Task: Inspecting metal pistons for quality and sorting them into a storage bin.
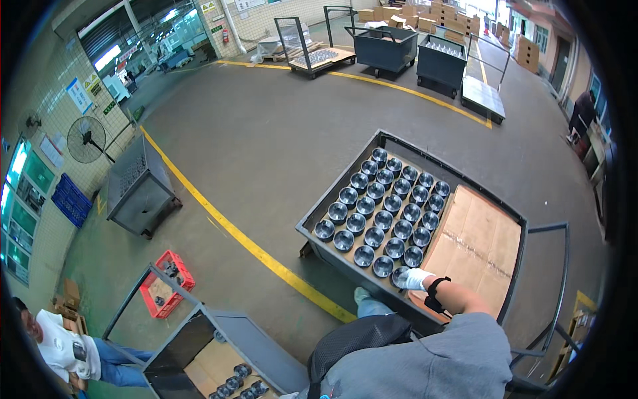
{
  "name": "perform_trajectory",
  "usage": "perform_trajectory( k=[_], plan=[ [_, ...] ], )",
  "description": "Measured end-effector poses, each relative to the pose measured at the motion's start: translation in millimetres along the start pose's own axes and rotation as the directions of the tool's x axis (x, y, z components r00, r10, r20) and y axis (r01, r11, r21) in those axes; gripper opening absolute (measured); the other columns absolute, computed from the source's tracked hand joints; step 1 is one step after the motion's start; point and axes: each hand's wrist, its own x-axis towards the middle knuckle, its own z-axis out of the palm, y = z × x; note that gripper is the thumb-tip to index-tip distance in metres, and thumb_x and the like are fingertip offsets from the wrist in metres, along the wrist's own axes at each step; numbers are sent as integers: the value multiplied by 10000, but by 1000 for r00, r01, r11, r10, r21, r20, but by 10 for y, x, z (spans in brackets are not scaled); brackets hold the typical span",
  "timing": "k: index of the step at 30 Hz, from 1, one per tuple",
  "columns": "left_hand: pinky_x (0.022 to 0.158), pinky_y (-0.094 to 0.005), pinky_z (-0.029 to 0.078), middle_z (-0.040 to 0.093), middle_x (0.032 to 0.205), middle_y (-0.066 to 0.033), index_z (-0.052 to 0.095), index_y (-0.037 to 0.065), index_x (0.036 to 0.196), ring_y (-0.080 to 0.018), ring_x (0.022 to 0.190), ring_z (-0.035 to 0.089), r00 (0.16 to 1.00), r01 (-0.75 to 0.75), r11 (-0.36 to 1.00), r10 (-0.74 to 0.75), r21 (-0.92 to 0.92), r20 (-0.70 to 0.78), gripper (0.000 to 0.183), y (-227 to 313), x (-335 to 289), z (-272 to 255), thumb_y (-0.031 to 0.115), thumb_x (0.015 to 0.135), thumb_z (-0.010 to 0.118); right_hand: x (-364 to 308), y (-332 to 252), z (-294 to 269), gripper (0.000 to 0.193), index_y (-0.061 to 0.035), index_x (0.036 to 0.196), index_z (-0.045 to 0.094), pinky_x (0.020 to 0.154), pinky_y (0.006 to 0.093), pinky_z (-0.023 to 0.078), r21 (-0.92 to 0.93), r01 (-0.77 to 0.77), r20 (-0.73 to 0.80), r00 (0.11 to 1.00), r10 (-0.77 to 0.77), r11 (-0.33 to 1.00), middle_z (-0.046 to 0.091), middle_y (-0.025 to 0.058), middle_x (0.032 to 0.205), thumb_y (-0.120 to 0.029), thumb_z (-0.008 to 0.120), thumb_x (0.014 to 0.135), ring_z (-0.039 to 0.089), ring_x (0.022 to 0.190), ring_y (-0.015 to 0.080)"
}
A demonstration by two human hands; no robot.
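Observation:
My right hand [416, 278], in a white glove with a black strap on the wrist, reaches over the near side of a grey metal cart. Its fingers are closed on a round, dark shiny metal cup-shaped part [399, 275] at the near end of the rows. Several more such parts [374, 237] stand in rows on brown cardboard inside the cart [347, 174]. Beside them, to the right, lies a bare cardboard sheet [475, 243]. My left hand is out of the picture.
A second cart [247, 336] with similar parts stands at lower left, beside a red crate [187, 279] and a seated person [66, 346]. A grey bin [143, 193] stands farther left. Dark bins [384, 52] and trolleys line the back. Another person [583, 113] is far right.

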Motion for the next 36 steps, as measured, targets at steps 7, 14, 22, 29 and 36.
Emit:
perform_trajectory(
  k=[7, 14, 22, 29, 36],
  plan=[
    [800, -496, 530, 711, 915, -125, 700, 73, 918, -389, 894, 669, 993, -47, 907, 86, 418, -75, 259, 295, 1412, -1747, 278, 849, 558, 956, 318, -1255, 466, -1, 1227, 587, 867, 368, 503, 663, -64, -453, 759, 468, 745, 692, 178, 1036, -261, 670, 850, 654, 973, 285],
    [1084, -450, 366, 508, 1371, -226, 467, 37, 1389, -379, 1285, 459, 745, -1, 987, -107, -161, -658, 693, 2261, 3814, -4309, 393, 838, 692, 2176, 1751, -2608, 771, -17, 1433, 391, 841, 324, 518, 774, -16, -567, 426, 705, 633, 680, 151, 1050, -281, 750, 804, 647, 936, 222],
    [913, -450, 499, 681, 1093, -178, 616, 104, 1240, -378, 1048, 632, 987, 115, 993, -116, -11, -109, 658, 3809, 5740, -5094, 572, 779, 660, 2818, 1833, -3265, 373, -41, 973, 659, 827, 451, 493, 361, -343, -753, 442, 488, 867, 675, 206, 972, -365, 475, 977, 631, 941, 377],
    [767, -463, 519, 701, 869, -163, 712, 84, 856, -376, 844, 669, 908, 157, 986, -123, 54, -400, 440, 3925, 6087, -4770, 518, 831, 637, 2407, 2236, -2977, 342, -50, 955, 673, 751, 444, 514, 310, -313, -855, 322, 407, 898, 694, 163, 865, -332, 482, 985, 659, 829, 352],
    [748, -457, 510, 692, 835, -171, 701, 68, 840, -384, 816, 661, 918, 210, 977, -191, 20, -348, 436, 3862, 6116, -4787, 500, 833, 646, 2278, 2116, -2589, 263, -50, 996, 686, 719, 361, 526, 297, -406, -851, 297, 433, 864, 704, 123, 854, -228, 493, 990, 676, 779, 270]
  ],
)
